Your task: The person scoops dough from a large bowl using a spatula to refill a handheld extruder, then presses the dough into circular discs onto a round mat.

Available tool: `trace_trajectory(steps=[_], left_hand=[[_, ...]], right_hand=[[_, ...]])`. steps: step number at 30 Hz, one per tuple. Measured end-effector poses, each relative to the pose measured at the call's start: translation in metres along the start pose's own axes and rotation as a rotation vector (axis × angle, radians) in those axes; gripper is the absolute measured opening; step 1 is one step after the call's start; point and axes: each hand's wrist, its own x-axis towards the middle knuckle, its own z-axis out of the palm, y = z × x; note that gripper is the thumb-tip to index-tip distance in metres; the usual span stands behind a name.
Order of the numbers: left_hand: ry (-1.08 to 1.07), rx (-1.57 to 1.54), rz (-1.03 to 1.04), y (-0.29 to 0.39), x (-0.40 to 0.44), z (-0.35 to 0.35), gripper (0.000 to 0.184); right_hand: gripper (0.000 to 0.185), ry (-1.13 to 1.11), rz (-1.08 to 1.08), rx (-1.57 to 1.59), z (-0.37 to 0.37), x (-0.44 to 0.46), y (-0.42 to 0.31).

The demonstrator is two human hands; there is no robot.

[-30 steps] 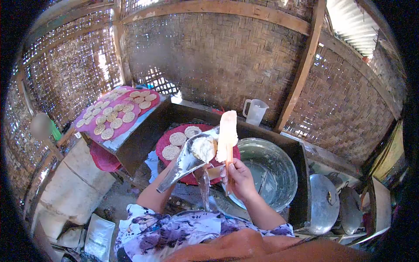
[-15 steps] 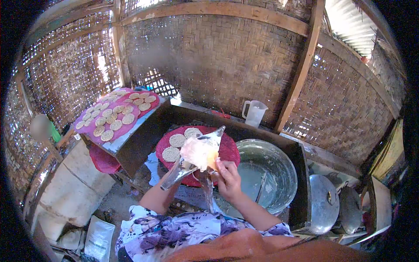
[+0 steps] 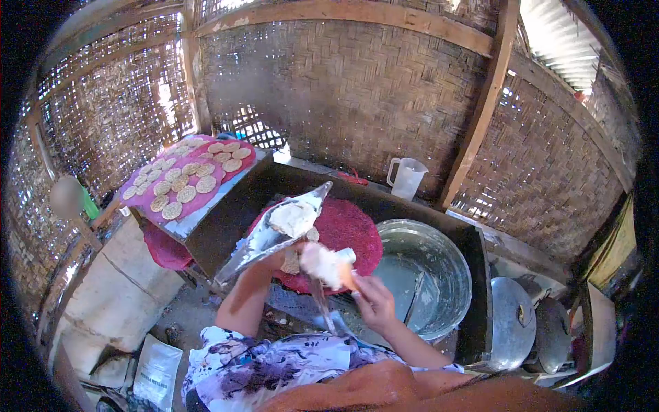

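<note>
My left hand (image 3: 279,259), its fingers mostly hidden, holds up a floppy clear plastic bag (image 3: 254,255) with a lump of pale batter (image 3: 293,218) in its open mouth. In my right hand (image 3: 375,302) an orange-brown spatula (image 3: 348,277) is gripped by its end. Thick white batter (image 3: 320,265) coats its blade, blurred by motion, to the right of the bag. Below both hands lies a round red mat (image 3: 350,230). Pale batter rounds (image 3: 290,262) on it are largely covered by the bag and my left hand.
A large metal basin (image 3: 458,275) with thin liquid and a stick (image 3: 414,296) stands at right. Behind it is a clear pitcher (image 3: 408,178). Pink mats (image 3: 201,196) with many round pieces lie at left. Lidded pots (image 3: 511,323) stand far right; a woven wall closes the back.
My left hand has swung the bag left and tilted it up. My right hand has drawn the batter-coated spatula out of the bag, slightly right and down.
</note>
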Motion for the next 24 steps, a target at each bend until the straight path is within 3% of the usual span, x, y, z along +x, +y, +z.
trace_trajectory(steps=[2,3,5,6,8,9,11,13,15,17,20,24], left_hand=[[0.010,0.555,0.152,0.017,-0.003,0.008,0.055],[0.043,0.399,0.033,0.021,-0.003,0.015,0.059],[0.066,0.413,-0.039,0.023,-0.006,0.024,0.064],[0.073,0.418,-0.079,0.022,-0.006,0.025,0.066],[-0.159,0.443,-0.090,0.019,-0.002,0.014,0.060],[-0.187,0.447,-0.072,0.019,-0.003,0.009,0.061],[-0.164,0.434,-0.043,0.015,-0.004,0.007,0.061],[-0.123,0.413,-0.028,0.012,-0.005,0.007,0.061],[-0.087,0.396,-0.002,0.010,-0.004,0.003,0.062],[-0.069,0.380,0.014,0.007,-0.002,0.000,0.062],[-0.053,0.369,0.034,0.005,0.000,-0.001,0.063],[-0.040,0.363,0.048,0.004,0.001,0.000,0.064]], right_hand=[[0.036,0.036,0.120,-0.011,-0.013,0.004,-0.004],[0.035,0.057,0.184,-0.018,-0.019,0.005,-0.003],[0.034,0.153,0.299,0.078,-0.030,0.004,0.015],[0.033,0.188,0.474,0.062,-0.039,0.006,0.020],[0.032,0.270,0.705,0.043,-0.063,0.008,0.043],[0.032,0.366,0.707,-0.008,-0.066,-0.014,0.089],[0.037,0.218,0.930,-0.099,-0.075,-0.048,0.141],[0.038,-0.186,1.106,-0.375,-0.071,-0.100,0.191],[0.037,-0.622,1.156,-0.468,-0.054,-0.118,0.209],[0.040,-0.802,1.030,-0.482,-0.046,-0.130,0.222],[0.045,-0.721,1.074,-0.638,-0.046,-0.154,0.277],[0.041,-0.916,1.237,-0.740,-0.071,-0.133,0.274]])
